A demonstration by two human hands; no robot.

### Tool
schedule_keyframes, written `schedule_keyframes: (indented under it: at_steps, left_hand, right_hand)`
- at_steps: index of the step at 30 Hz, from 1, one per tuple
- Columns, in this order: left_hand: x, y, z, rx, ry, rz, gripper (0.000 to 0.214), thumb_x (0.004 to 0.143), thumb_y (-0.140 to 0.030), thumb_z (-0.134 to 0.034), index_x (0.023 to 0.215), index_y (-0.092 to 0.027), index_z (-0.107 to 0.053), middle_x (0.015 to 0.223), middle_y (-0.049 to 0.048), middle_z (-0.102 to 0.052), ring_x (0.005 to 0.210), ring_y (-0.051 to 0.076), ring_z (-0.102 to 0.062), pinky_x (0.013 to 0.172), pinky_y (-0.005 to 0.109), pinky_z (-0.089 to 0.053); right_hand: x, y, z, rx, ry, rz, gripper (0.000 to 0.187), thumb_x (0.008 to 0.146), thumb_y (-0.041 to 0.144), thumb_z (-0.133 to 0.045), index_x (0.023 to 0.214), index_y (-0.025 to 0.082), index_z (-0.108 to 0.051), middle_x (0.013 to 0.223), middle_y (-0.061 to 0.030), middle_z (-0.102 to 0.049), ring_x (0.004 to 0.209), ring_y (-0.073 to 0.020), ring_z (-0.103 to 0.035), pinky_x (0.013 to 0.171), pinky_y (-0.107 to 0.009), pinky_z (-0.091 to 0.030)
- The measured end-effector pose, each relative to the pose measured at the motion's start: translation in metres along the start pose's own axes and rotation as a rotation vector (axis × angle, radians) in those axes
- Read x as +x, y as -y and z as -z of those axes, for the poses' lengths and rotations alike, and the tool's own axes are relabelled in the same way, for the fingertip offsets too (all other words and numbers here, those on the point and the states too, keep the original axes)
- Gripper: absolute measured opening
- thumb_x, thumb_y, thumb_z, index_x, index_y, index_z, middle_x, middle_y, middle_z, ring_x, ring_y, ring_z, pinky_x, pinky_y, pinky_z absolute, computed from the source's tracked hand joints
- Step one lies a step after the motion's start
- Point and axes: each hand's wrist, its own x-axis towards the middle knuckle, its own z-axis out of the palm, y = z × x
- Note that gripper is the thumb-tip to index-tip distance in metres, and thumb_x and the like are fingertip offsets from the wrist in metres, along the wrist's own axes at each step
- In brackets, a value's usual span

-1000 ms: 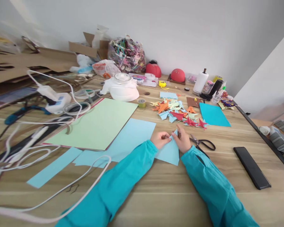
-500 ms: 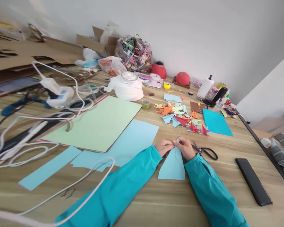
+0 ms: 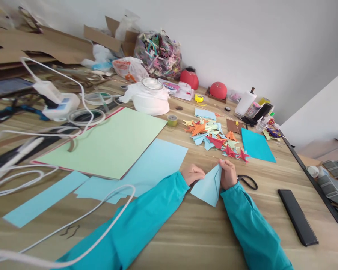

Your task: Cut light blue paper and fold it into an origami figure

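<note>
A light blue folded paper, triangular, is lifted a little off the wooden table. My left hand pinches its left edge with closed fingers. My right hand grips its right side near the tip, fingers curled round it. Both arms wear teal sleeves. Just beyond the hands lies a pile of folded paper figures in orange, red, blue and pale green.
Black scissors lie right of my right hand, a black phone farther right. A pale green sheet, light blue sheets, a teal sheet, white cables and clutter along the wall surround the work spot.
The folded blue paper has been raised from lying flat to tilted up between both hands. The view has shifted slightly.
</note>
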Motion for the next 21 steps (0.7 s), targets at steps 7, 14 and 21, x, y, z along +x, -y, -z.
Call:
schedule_keyframes:
  at_steps: [7,14,21]
  left_hand:
    - [-0.009,-0.011,0.012,-0.213,0.176,0.067,0.016,0.058,-0.025,-0.056,0.046,-0.014,-0.059,0.037,-0.0002,-0.051,0.032,0.009,-0.038,0.037,0.023,-0.025]
    - [-0.005,-0.010,0.015,-0.333,0.253,0.047,0.030,0.062,-0.038,-0.055,0.044,-0.014,-0.057,0.036,0.0025,-0.050,0.031,0.010,-0.041,0.033,0.022,-0.026]
    - [0.003,-0.003,-0.008,-0.125,-0.017,0.046,0.038,0.060,-0.051,-0.067,0.053,-0.016,-0.056,0.035,-0.0051,-0.043,0.031,0.007,-0.036,0.033,0.020,-0.023]
  right_hand:
    - [0.005,0.003,0.004,0.085,-0.087,-0.035,0.035,0.059,0.041,-0.076,0.052,0.019,-0.050,0.046,0.0048,-0.049,0.043,-0.0095,-0.045,0.045,-0.024,-0.036]
    - [0.004,0.002,0.004,0.062,-0.008,-0.021,0.038,0.060,0.045,-0.076,0.053,0.020,-0.048,0.047,0.0061,-0.047,0.044,-0.0085,-0.042,0.045,-0.023,-0.036]
    - [-0.010,-0.009,-0.006,-0.092,0.180,-0.017,0.028,0.051,0.030,-0.085,0.056,0.018,-0.059,0.050,0.0065,-0.052,0.045,-0.0064,-0.041,0.044,-0.020,-0.030]
